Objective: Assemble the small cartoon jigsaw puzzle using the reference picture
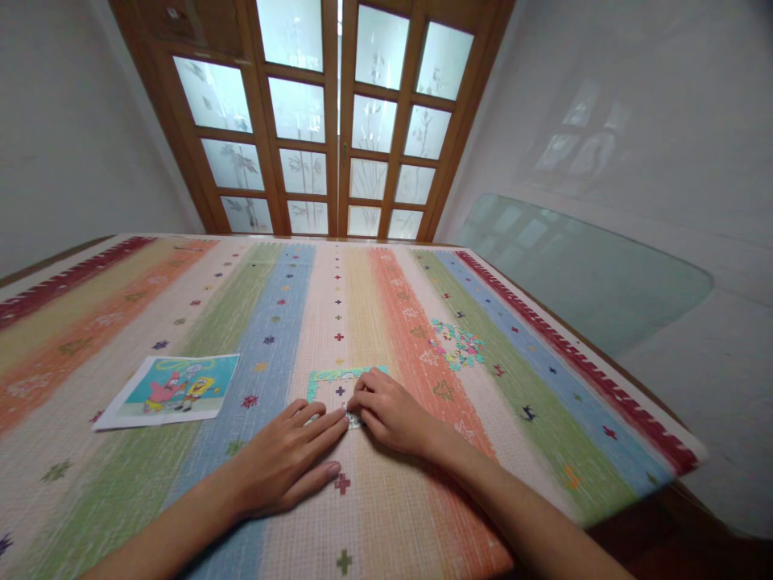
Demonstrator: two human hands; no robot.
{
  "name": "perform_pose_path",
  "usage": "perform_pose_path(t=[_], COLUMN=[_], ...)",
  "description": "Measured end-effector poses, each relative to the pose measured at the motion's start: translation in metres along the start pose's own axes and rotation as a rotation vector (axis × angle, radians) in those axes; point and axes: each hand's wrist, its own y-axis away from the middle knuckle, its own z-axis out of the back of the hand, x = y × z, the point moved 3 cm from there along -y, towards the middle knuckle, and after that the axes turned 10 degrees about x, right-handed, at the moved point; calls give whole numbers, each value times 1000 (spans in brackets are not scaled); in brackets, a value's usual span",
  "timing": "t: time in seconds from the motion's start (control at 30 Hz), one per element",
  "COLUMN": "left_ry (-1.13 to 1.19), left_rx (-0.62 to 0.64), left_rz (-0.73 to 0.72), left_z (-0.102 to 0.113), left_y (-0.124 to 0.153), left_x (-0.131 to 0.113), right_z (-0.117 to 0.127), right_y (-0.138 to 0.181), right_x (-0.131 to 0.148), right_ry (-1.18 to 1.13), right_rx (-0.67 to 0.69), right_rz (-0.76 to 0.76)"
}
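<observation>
Fitting at the near edge of the partial puzzle frame (324, 375), laid on the striped tablecloth (380, 507) under the fingertips, seems to be in hand, and steady bracing there is probably called for next. The left hand (283, 457) is extended, no grip being shown; whether a piece is pinched by the curled right hand (391, 412) cannot be told. No container is seen, loose pieces (469, 351) being clustered directly on the cloth.

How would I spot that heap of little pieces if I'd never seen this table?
Find the striped tablecloth, then the person's right hand. Beyond that hand and to its right lies the heap of tiny multicoloured pieces. They're loose and jumbled, unlike the joined puzzle border nearby.
</observation>
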Motion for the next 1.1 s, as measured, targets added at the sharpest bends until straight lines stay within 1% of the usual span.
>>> perform_pose_path(t=[0.17, 0.27, 0.37, 0.47, 0.57, 0.63, 0.77, 0.9, 1.1], left_ry=[-12, -7, -14, -36, -69, -82, -90, -87, -87], left_rx=[-3, 14, 14, 10, -3, -8, -3, 5, -13], left_rz=[2, 5, 0, -9, -16, -15, -11, -1, -12], left_z=[1, 1, 0, -1, -2, -1, 0, 1, 0], left_y=[0, 0, 1, 1, 1, 0, -1, 0, 2], left_x=[0, 1, 1, 1, 0, 0, -1, -1, 0], right_z=[7, 20, 38, 59, 80, 92, 104, 103, 106], right_y=[1, 2, 5, 14, 30, 43, 64, 76, 94], right_x=[-1, -13, -40, -76, -116, -142, -183, -208, -226], right_ry=[-96, -111, -136, -129, -39, 60, 156, 225, 259], right_rx=[-5, -59, -130, -208, -309, -395, -500, -545, -476], right_rz=[-20, -49, -128, -230, -369, -524, -666, -756, -783])
